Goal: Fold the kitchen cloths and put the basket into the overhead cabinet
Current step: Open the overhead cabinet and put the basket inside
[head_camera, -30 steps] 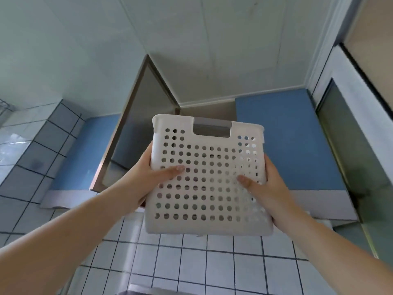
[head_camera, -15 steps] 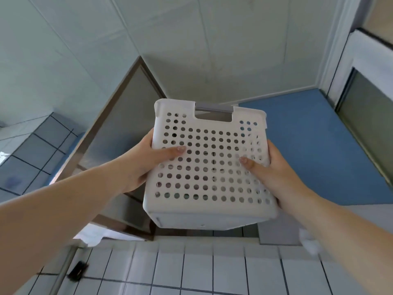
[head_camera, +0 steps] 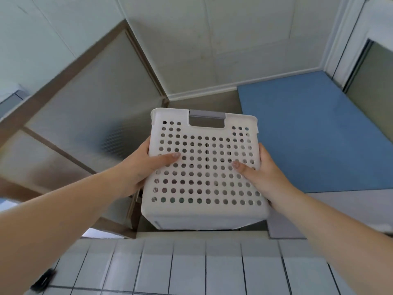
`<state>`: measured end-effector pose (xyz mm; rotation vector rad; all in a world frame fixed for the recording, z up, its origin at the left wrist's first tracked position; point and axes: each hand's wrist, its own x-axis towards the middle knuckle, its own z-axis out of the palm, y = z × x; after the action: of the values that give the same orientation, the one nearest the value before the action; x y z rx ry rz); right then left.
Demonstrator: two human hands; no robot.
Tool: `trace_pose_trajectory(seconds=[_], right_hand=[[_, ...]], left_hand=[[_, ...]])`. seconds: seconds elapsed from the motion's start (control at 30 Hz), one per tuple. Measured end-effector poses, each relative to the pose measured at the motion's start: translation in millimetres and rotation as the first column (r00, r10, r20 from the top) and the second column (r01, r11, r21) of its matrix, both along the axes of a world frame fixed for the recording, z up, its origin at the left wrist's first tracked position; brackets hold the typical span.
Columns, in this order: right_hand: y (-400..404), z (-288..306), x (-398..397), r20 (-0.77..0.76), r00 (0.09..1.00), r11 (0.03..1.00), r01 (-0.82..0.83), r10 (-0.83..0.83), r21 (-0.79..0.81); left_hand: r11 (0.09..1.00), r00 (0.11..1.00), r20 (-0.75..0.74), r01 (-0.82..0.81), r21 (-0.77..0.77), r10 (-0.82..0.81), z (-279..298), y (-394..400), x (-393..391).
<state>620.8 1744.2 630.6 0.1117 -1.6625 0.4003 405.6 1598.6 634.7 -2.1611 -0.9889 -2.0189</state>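
Note:
A white perforated plastic basket (head_camera: 204,167) with a grey handle slot is raised overhead in front of the open overhead cabinet (head_camera: 204,102). My left hand (head_camera: 144,167) grips its left side, thumb across the near wall. My right hand (head_camera: 261,173) grips its right side, thumb on the near wall as well. The basket's bottom edge hangs just above the cabinet's lower front edge. What lies inside the basket is hidden; no cloths show.
The cabinet's frosted-glass door (head_camera: 85,128) with a brown frame stands swung open to the left. A shut blue cabinet front (head_camera: 314,133) lies to the right. White wall tiles (head_camera: 191,269) run below, the ceiling (head_camera: 234,39) above.
Both hands have carried the basket up and forward toward the cabinet opening. The view has tilted further upward, so the open door looks larger.

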Motion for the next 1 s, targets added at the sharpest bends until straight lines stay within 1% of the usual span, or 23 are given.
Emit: trace_pose_trajectory(seconds=[0.1,0.2,0.27,0.4,0.47,0.53,0.57,0.6,0.63,0.67,0.7,0.73,0.77,0.8,0.83,0.87,0.9,0.93,0.97,1.0], right_hand=[[12,1,-19,0.01,0.999,0.999,0.043,-0.043,-0.018],[17,8,-37,0.029,0.996,0.996,0.086,-0.085,-0.015],[19,12,-45,0.036,0.994,0.994,0.105,-0.105,-0.005],[28,14,-69,0.018,0.985,0.985,0.17,-0.169,-0.031],[33,12,-79,0.016,0.976,0.975,0.218,-0.218,-0.038],[42,12,-90,0.037,0.956,0.956,0.291,-0.29,-0.04],[46,12,-96,0.056,0.945,0.944,0.325,-0.322,-0.052],[50,12,-101,0.077,0.931,0.931,0.361,-0.356,-0.062],[55,13,-108,0.102,0.917,0.916,0.394,-0.386,-0.072],[59,14,-114,0.123,0.904,0.904,0.42,-0.41,-0.079],[63,16,-118,0.129,0.896,0.895,0.437,-0.425,-0.085],[65,17,-121,0.12,0.892,0.89,0.447,-0.436,-0.089],[67,20,-123,0.107,0.892,0.888,0.45,-0.44,-0.099],[68,22,-124,0.096,0.893,0.887,0.449,-0.44,-0.109],[69,22,-126,0.094,0.889,0.882,0.456,-0.447,-0.117],[68,21,-127,0.095,0.872,0.865,0.489,-0.481,-0.109],[69,17,-129,0.11,0.816,0.814,0.576,-0.568,-0.076],[70,9,-131,0.123,0.713,0.718,0.696,-0.69,-0.007],[71,-2,-134,0.112,0.581,0.59,0.803,-0.806,0.087],[72,-14,-136,0.075,0.463,0.469,0.863,-0.883,0.189]], left_hand=[[1.0,1.0,0.017,0.011,0.01,-0.011,1,17,-22],[0.998,0.998,0.03,0.058,0.009,-0.058,7,32,-44],[0.999,0.998,0.038,0.043,0.021,-0.044,13,43,-56],[0.996,0.995,0.067,-0.078,0.05,0.074,20,66,-80],[0.971,0.98,0.073,-0.191,0.142,0.183,18,81,-87],[0.896,0.937,0.081,-0.35,0.274,0.341,9,93,-89],[0.813,0.869,0.076,-0.485,0.322,0.488,3,99,-89],[0.674,0.732,0.044,-0.648,0.355,0.68,-5,104,-88],[0.505,0.546,-0.015,-0.764,0.402,0.838,-12,107,-87],[0.369,0.367,-0.101,-0.797,0.479,0.925,-20,113,-88],[0.299,0.228,-0.195,-0.761,0.575,0.954,-30,120,-89],[0.269,0.107,-0.274,-0.695,0.667,0.956,-41,127,-89],[0.267,0.005,-0.339,-0.627,0.732,0.941,-51,136,-90],[0.277,-0.046,-0.375,-0.594,0.755,0.926,-60,144,-91],[0.308,-0.034,-0.412,-0.609,0.731,0.911,-67,153,-94],[0.331,0.004,-0.427,-0.636,0.696,0.904,-69,157,-94],[0.329,0.031,-0.416,-0.666,0.669,0.909,-70,161,-93],[0.322,0.056,-0.399,-0.697,0.641,0.915,-69,163,-92],[0.311,0.075,-0.376,-0.721,0.62,0.924,-67,162,-89],[0.289,0.088,-0.333,-0.727,0.622,0.939,-64,167,-88]])
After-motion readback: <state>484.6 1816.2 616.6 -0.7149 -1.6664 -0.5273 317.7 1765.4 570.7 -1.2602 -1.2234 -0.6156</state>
